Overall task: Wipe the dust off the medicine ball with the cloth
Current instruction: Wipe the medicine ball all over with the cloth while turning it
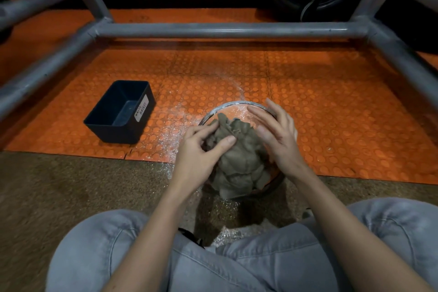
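I am pinching the crumpled cloth with my left hand, thumb and fingers curling into its folds. My right hand is lying open, fingers straight, against the right side of the ball. The ball is sitting at the near edge of the orange mat, right of a black bin.

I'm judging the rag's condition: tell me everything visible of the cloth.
The cloth is grey-brown, soft-looking fabric, crumpled into thick folds and draped over the top and near side of the dusty medicine ball. The left hand holds its upper left part with curled fingers; the right hand lies open along its right edge.
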Demonstrator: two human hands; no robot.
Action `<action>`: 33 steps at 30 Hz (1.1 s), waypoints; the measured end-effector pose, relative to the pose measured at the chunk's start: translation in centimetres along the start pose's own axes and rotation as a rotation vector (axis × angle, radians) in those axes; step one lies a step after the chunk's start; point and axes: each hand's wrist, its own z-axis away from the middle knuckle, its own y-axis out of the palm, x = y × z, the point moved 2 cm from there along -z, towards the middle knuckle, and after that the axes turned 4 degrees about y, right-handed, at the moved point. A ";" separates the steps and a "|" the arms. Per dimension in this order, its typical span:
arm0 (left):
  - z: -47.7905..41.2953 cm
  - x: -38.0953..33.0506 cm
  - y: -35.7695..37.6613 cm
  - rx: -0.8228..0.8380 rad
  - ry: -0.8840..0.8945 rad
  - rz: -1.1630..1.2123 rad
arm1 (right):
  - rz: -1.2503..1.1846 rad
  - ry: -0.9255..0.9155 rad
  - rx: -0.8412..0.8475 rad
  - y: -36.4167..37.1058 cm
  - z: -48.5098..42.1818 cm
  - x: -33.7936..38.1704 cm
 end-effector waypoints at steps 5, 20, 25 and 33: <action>0.0 0.1 0.9 -0.031 0.095 0.266 | -0.007 -0.084 0.103 -0.1 0.2 0.5; -0.3 2.5 3.1 0.105 0.317 -0.247 | -0.067 0.133 -0.331 -1.9 0.1 -0.6; -0.4 2.4 3.2 0.112 0.285 -0.257 | 0.150 0.113 -0.280 -0.8 1.5 1.2; -0.1 2.5 2.9 0.134 0.291 -0.238 | 0.337 -0.260 -0.173 -0.4 1.6 1.8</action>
